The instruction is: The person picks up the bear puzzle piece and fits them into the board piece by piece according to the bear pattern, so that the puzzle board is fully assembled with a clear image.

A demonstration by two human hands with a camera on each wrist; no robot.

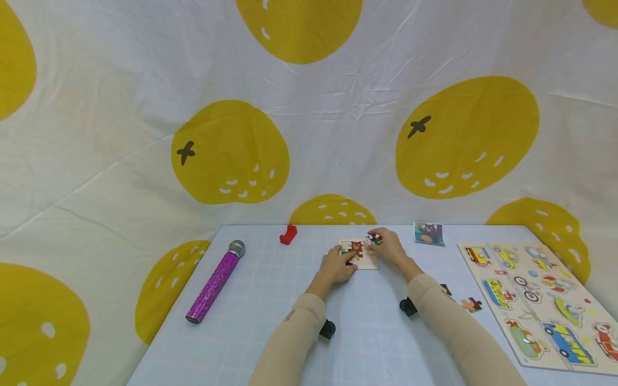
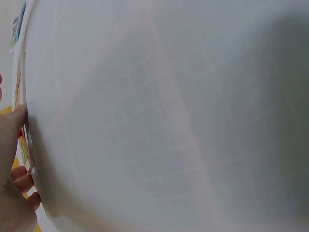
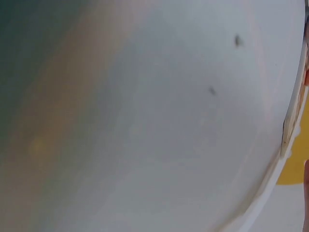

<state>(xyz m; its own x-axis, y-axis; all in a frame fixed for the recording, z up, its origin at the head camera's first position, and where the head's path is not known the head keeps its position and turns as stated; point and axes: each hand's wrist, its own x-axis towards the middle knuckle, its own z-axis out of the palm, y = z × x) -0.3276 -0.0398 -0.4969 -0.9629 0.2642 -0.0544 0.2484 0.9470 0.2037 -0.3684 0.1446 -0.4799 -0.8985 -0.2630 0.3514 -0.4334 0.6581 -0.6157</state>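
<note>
Your L hand [image 1: 339, 265] has fingers mostly extended, resting on the puzzle board [image 1: 370, 262] w/ thumb at its near edge. Your R hand [image 1: 390, 247] has fingertips drawn together, pinching a puzzle pc [image 1: 375, 239] at the board's far R corner. Bear pic card [image 1: 428, 234]: R of those fingers, nearby.

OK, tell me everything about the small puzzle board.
The small puzzle board is pale and wood-like, flat on the blue table, partly filled: a brown bear shows, the near right bare. The left hand rests on its left side; the right hand pinches a piece by its far right corner.
</note>
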